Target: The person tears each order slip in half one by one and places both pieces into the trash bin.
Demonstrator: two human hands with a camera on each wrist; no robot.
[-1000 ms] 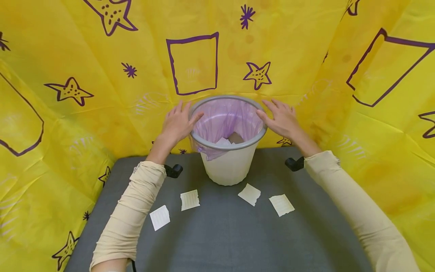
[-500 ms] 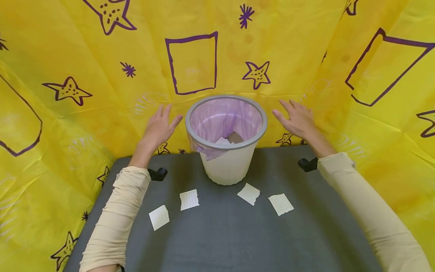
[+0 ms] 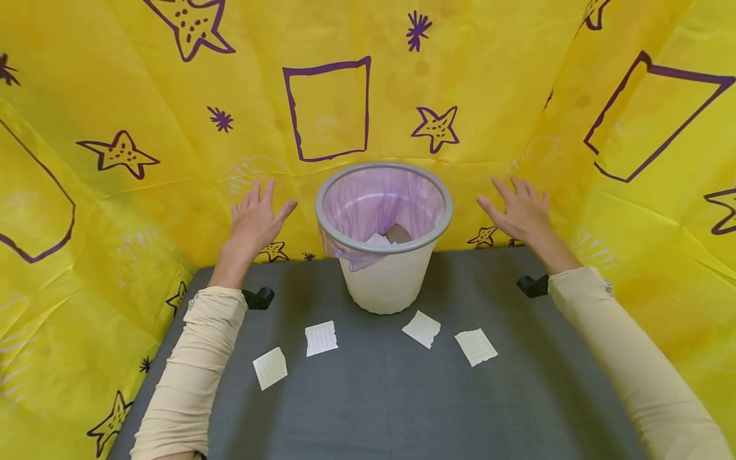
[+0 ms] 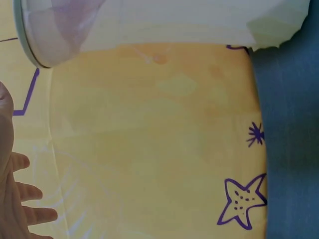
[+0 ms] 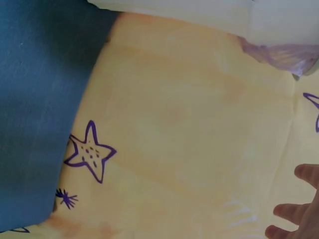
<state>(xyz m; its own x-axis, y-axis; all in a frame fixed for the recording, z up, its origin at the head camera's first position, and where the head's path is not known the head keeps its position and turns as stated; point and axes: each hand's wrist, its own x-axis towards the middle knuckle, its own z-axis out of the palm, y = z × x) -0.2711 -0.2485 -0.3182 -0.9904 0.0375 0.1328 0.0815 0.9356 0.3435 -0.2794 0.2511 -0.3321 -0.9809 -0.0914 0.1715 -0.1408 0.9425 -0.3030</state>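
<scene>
A white trash can [image 3: 385, 281] with a grey rim stands upright at the back of the dark grey table. Its purple bag [image 3: 351, 207] lines the inside and folds over the rim at the front left. White paper and a brownish piece [image 3: 398, 234] lie inside the bag. To the left of the can, apart from it, my left hand [image 3: 254, 220] hovers with fingers spread and holds nothing. My right hand [image 3: 522, 214] is held in the air on the other side, also spread and apart from the can. Both wrist views show bare fingers near the can's side.
Several torn paper pieces lie on the table [image 3: 374, 396] in front of the can: two on the left, one [image 3: 321, 338] nearer the can, and two on the right, such as this scrap [image 3: 476, 346]. A yellow patterned cloth [image 3: 483, 76] surrounds the table's back and sides.
Both hands have moved away from the can's rim, the left hand to the left and the right hand to the right. The can and the paper pieces have stayed in place.
</scene>
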